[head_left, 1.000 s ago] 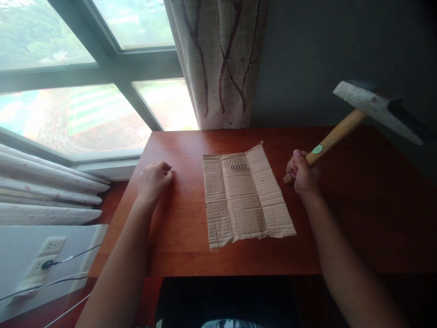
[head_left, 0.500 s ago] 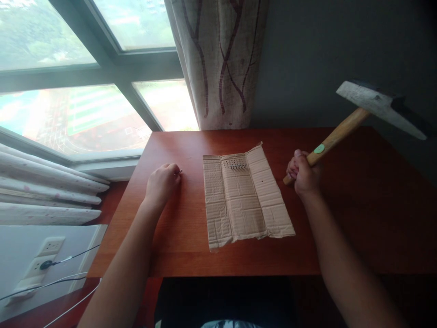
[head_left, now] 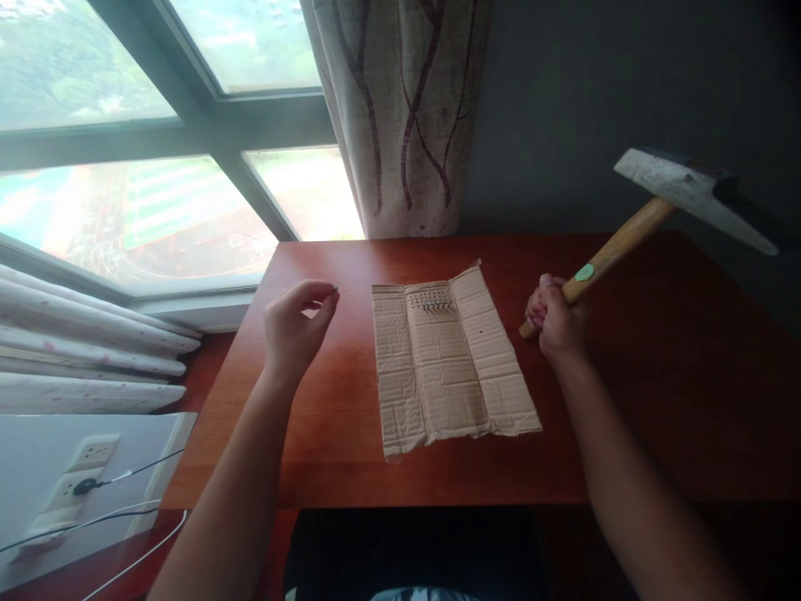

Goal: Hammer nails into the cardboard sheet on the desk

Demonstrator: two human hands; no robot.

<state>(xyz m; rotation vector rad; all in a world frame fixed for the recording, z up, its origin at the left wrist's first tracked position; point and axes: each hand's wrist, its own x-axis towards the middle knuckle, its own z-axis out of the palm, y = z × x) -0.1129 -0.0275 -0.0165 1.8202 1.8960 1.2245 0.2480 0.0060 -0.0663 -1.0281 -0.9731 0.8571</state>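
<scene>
One hammer [head_left: 638,227], held up to the right of a cardboard sheet [head_left: 447,367]: pale wooden handle with a green sticker [head_left: 585,272] partway along; scuffed grey head, one end tapering away from the sheet. Sheet itself brown, creased into three panels, ragged at the near edge, lying on a red-brown table [head_left: 331,409]; near the far edge of its middle panel, rows of dark holes [head_left: 420,297] and a row of nail-like pieces [head_left: 436,305]. Right of the sheet, right hand [head_left: 559,321] closed around the lower handle. Left of the sheet, left hand [head_left: 297,321] pinching a dark object [head_left: 336,290] too small to identify. Compared with half a second earlier: left fingertips shifted to the level of the sheet's far edge, gap between thumb and forefinger newly visible; sheet unmoved, hammer almost unchanged.
</scene>
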